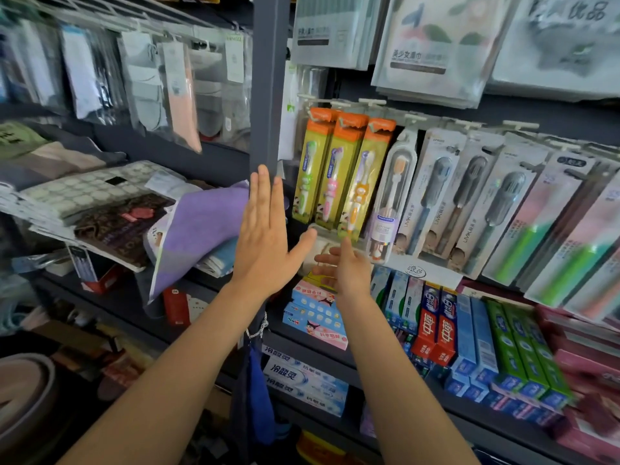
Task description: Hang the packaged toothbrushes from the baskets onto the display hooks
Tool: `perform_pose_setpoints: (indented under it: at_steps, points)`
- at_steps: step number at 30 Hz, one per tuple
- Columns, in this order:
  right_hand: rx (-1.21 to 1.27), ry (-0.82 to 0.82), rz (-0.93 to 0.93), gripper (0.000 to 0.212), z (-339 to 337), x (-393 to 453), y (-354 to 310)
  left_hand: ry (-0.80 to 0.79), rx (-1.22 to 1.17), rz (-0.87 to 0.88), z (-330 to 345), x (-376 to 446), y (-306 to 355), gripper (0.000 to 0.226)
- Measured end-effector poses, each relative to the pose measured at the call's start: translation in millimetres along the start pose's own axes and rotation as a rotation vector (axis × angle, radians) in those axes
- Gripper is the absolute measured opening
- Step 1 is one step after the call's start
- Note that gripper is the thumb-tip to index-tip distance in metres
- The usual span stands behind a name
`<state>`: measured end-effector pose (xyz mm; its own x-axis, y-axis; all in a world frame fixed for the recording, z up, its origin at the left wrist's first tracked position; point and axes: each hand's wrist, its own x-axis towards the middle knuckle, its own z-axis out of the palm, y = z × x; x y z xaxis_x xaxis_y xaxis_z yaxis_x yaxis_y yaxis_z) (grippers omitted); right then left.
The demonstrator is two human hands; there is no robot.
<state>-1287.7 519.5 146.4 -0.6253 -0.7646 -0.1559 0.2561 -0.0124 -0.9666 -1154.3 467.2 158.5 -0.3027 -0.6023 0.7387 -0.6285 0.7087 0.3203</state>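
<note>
Packaged toothbrushes hang in a row from white display hooks point(369, 102). At the left are three yellow-and-orange children's toothbrush packs point(339, 172), then a clear pack with a white brush point(392, 196), then grey brush packs point(446, 196) and green-and-pink ones point(543, 226). My left hand point(265, 236) is raised flat, fingers straight and together, in front of the grey shelf post point(268, 78), holding nothing. My right hand point(345, 266) reaches just below the yellow packs with fingers extended leftward, empty. No basket is in view.
Toothpaste boxes point(439, 330) fill the shelf below the hooks. Flat white packets point(432, 45) hang above. Left of the post, folded cloths point(201, 226), a dark patterned pack point(117, 226) and hanging bagged goods point(161, 82) crowd the shelves.
</note>
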Motion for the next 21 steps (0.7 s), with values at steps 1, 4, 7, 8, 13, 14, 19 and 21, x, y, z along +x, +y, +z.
perform_pose_setpoints:
  at_steps: [1, 4, 7, 8, 13, 14, 19, 21]
  points:
    - [-0.024, -0.012, 0.005, 0.041, -2.4, -2.1, 5.3, -0.017, -0.012, 0.002, -0.4, -2.6, -2.8, 0.093]
    - [-0.166, -0.053, -0.033, 0.033, -16.1, -17.5, 24.3, -0.092, -0.048, -0.008, -0.3, -26.2, -12.5, 0.091]
    - [-0.375, -0.084, -0.079, 0.021, -42.6, -46.9, 55.8, -0.220, -0.048, -0.002, 8.9, -77.7, -28.4, 0.076]
    - [-0.480, -0.087, -0.090, 0.020, -55.2, -57.6, 72.4, -0.259, -0.041, 0.014, 14.9, -98.6, -32.7, 0.068]
    - [-0.945, -0.091, -0.010, 0.017, -120.3, -120.1, 169.8, -0.600, -0.068, -0.011, 45.6, -212.6, -29.8, 0.060]
    - [-1.033, -0.110, -0.005, 0.016, -133.5, -131.9, 189.0, -0.674, -0.072, -0.021, 49.9, -237.0, -22.7, 0.059]
    - [-1.235, -0.191, -0.033, 0.022, -197.6, -202.6, 238.8, -0.989, -0.093, -0.011, 45.4, -341.2, 24.4, 0.069]
    - [-1.252, -0.159, -0.094, 0.026, -225.4, -231.6, 237.8, -1.003, -0.139, -0.007, 38.1, -372.7, 49.1, 0.066]
